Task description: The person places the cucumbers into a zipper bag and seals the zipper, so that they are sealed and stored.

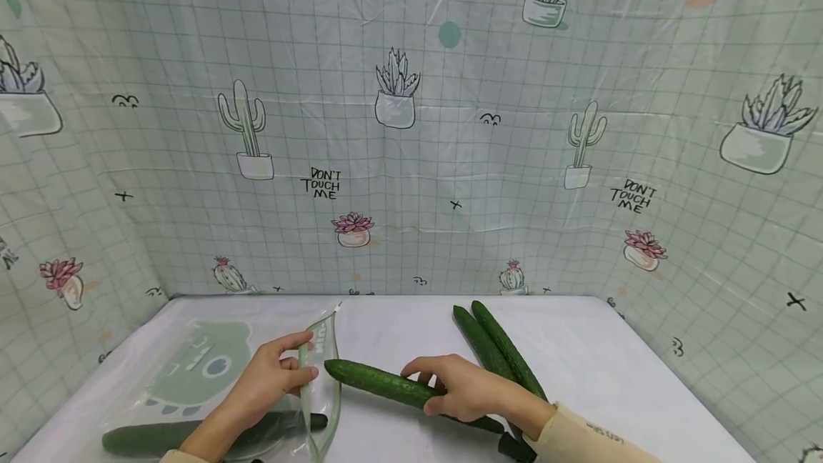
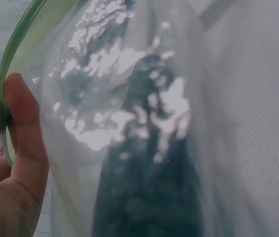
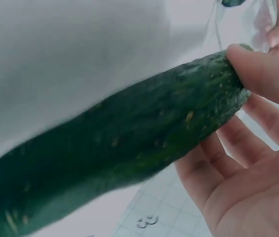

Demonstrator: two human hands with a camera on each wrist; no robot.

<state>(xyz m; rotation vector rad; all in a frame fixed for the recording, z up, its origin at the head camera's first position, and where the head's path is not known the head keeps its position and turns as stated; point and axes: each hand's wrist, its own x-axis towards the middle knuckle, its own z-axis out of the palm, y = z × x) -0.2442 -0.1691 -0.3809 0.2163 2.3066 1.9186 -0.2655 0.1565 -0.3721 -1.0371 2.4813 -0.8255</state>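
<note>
Left hand (image 1: 273, 381): thumb and fingers pinch the rim of a clear green-edged bag (image 1: 138, 384) at left on the desk (image 1: 398, 327); bagged cucumber (image 1: 151, 439) lies in its near part. Right hand (image 1: 466, 393): fingers wrapped round held cucumber (image 1: 379, 381), near middle, tip pointing left at bag mouth. Two loose cucumbers (image 1: 494, 350) side by side, right, partly behind right forearm. Patterned cloth (image 1: 411, 163) on far side.

A: anyone spotting a way through?
B: yeah, bare table (image 1: 398, 331) is showing between the bag (image 1: 193, 349) and the two cucumbers (image 1: 506, 345). The held cucumber (image 1: 376, 380) is blocking the near side tho, and the left fingers (image 1: 293, 341) are crowding the bag's mouth.
</note>
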